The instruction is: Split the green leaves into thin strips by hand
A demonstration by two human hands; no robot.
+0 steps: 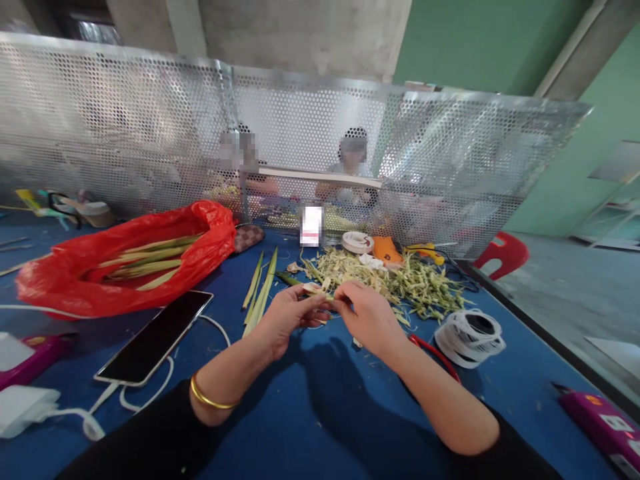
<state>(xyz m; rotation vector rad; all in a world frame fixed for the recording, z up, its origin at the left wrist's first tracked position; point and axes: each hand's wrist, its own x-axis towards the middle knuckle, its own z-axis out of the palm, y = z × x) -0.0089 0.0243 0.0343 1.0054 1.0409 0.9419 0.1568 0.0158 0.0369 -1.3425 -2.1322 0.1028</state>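
Observation:
Both hands meet over the blue table [320, 400]. My left hand [287, 317], with a gold bangle on its wrist, is closed in a pinch on a small pale green leaf strip [320, 291]. My right hand [367, 313] pinches the same strip from the other side. A pile of cut leaf scraps [400, 280] lies just beyond the hands. A few long green leaf blades [260, 293] lie to the left of them.
A red plastic bag [125, 263] holds more leaves at left. A phone [155, 337] on a white cable lies nearby. A white tape spool [470, 337] and red-handled tool [435, 350] sit at right. A perforated metal screen [300, 147] stands behind, with people beyond it.

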